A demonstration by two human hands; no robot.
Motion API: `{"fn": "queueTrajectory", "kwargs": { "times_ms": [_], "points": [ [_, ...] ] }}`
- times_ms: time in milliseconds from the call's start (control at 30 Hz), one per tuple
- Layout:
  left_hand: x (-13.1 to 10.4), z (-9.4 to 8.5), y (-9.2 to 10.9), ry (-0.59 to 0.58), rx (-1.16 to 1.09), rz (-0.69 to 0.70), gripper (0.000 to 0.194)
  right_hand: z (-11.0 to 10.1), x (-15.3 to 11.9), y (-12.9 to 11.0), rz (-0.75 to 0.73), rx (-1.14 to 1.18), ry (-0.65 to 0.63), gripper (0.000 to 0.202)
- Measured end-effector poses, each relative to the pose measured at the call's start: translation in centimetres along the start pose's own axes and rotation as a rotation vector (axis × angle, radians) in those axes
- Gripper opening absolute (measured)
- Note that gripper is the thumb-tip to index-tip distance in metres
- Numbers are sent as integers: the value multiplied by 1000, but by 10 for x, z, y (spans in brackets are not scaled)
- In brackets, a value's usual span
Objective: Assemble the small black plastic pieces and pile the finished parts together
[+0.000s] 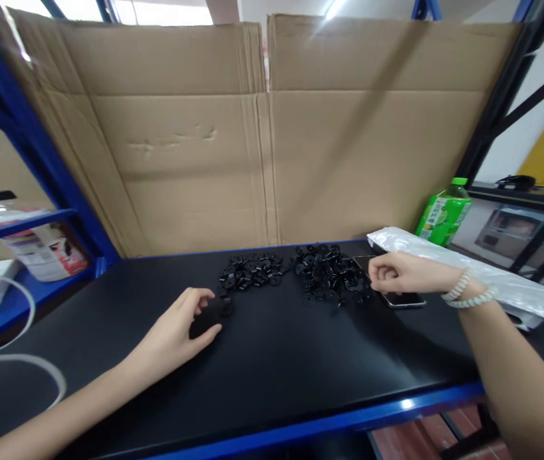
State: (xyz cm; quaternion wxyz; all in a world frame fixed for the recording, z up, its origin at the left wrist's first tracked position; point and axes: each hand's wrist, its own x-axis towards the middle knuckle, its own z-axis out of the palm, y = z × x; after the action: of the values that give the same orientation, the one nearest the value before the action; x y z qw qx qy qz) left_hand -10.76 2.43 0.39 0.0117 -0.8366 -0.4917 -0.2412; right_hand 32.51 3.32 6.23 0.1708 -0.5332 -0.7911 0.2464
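Two heaps of small black parts lie on the black tabletop (pixel 272 358). The left heap (pixel 252 271) holds flat-looking pieces; the right heap (pixel 326 271) is taller, with some round pieces showing. My left hand (pixel 183 329) is just left of the left heap, thumb and fingers apart, near a few loose black parts (pixel 225 306). To the right of the right heap, my right hand (pixel 391 271) is curled closed above a phone (pixel 404 300). Whatever its fingers may hold is hidden. A pale beaded band (pixel 468 297) circles the right wrist.
Cardboard sheets (pixel 180 160) stand along the back edge. At right are a white plastic package (pixel 516 287) and a green bottle (pixel 444 214). A large labelled bottle (pixel 44 246) sits on the blue left shelf, and a white cable (pixel 36 361) loops below it.
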Motion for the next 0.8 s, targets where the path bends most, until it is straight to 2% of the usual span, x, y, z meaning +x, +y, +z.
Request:
{"fn": "queueTrajectory", "kwargs": {
  "times_ms": [100, 233, 300, 400, 500, 567, 667, 800],
  "points": [
    [4, 2, -4, -33, -52, -80, 41, 9, 6, 6, -5, 34, -81, 13],
    [13, 7, 4, -55, -109, -71, 33, 11, 9, 4, -39, 43, -34, 15],
    [16, 9, 9, -70, -121, -36, 26, 9, 10, -1, -57, 47, 47, 19],
    [18, 11, 18, -96, -140, 9, 13, 10, 12, -13, -99, 84, 245, 24],
    [22, 13, 27, -114, -154, 24, 19, 23, 14, -31, -157, 169, 400, 26],
    [26, 13, 31, -150, -174, 44, 25, 37, 16, -47, -194, 235, 430, 25],
    [34, 12, 37, -254, -225, 109, 23, 63, 17, -74, -253, 304, 389, 24],
    [44, 8, 47, -370, -295, 194, 16, 92, 21, -102, -312, 368, 242, 18]
  ]
}}
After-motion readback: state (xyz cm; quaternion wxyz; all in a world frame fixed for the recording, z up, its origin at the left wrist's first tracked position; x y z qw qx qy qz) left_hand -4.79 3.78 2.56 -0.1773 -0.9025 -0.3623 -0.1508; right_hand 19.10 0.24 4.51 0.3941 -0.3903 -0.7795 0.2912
